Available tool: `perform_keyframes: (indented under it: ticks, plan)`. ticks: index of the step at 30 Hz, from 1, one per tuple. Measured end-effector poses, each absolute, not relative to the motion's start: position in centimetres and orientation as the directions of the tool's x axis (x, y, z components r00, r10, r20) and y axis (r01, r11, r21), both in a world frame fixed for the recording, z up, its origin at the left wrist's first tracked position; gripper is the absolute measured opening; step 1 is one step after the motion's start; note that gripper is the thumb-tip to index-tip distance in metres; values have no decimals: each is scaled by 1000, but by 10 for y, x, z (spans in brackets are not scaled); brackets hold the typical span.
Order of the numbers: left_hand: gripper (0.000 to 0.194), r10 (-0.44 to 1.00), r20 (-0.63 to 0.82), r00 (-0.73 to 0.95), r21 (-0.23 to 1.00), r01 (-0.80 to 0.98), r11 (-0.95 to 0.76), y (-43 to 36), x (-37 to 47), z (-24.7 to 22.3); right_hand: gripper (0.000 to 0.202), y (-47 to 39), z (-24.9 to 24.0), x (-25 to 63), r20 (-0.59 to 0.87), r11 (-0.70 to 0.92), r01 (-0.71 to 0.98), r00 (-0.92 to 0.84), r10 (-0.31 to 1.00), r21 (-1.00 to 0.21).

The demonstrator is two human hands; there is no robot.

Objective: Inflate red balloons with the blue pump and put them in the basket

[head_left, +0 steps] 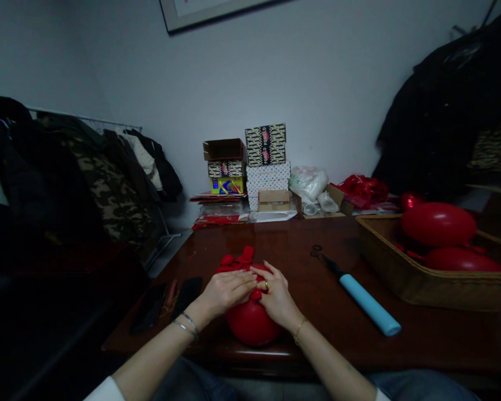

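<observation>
Near the front edge of the table, a round red balloon [253, 324] sits between my two hands. My left hand [227, 291] lies over its top from the left, fingers together and pressed against it. From the right, my right hand [278, 298] grips the top of the balloon, with its thumb and fingers bent around a small red nub [256, 294] that looks like a tied neck. Where the fingertips meet, their exact grip is hidden. Just behind the hands lie more red pieces [245, 255], perhaps uninflated balloons.
A blue hand pump [369, 303] and scissors [316, 252] lie to the right. A wicker basket [438, 287] holds large red balloons [438, 224]. Dark phone-like objects [187, 295] lie at the left. Stacked boxes [268, 178] and plastic bags [309, 184] stand at the back.
</observation>
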State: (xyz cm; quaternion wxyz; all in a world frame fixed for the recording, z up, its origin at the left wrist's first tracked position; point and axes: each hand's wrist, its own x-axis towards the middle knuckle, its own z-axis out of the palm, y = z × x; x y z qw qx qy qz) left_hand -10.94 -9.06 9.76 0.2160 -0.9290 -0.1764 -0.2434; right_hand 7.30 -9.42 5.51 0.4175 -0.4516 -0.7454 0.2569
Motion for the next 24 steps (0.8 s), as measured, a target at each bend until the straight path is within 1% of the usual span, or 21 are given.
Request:
perform_keyframes:
  ticks: [3, 6, 8, 11, 13, 15, 18, 21, 24]
  plan:
    - [28, 263, 618, 741, -206, 476, -855, -90, -108, 92, 17, -95, 56, 73, 388, 463, 454, -254, 886, -761]
    - [24, 371, 666, 647, -31, 521, -853, -92, -103, 90, 15, -95, 56, 73, 394, 471, 438, -260, 882, -766]
    - [22, 482, 630, 609, 111, 544, -832, -95, -100, 91, 18, -94, 55, 73, 403, 476, 423, -256, 879, -771]
    - [19, 634, 517, 575, 311, 564, -765, -99, -96, 97, 18, -93, 54, 73, 409, 483, 404, -259, 875, -777]
    - [18, 690, 436, 578, 387, 571, -724, -101, -93, 104, 15, -93, 53, 73, 417, 494, 393, -268, 868, -776]
    - [16, 694, 371, 617, 382, 580, -719, -102, -91, 112, 14, -93, 51, 74, 424, 503, 387, -276, 863, -773]
    - [18, 645, 306, 701, 249, 595, -764, -102, -90, 124, 17, -94, 51, 75, 409, 489, 387, -275, 870, -782]
    - [16, 603, 270, 751, 134, 591, -796, -103, -92, 133, 15, -93, 52, 78, 397, 468, 356, -257, 881, -809]
    - [10, 604, 271, 749, 110, 600, -793, -105, -96, 134, 12, -91, 51, 81, 391, 458, 315, -252, 885, -832]
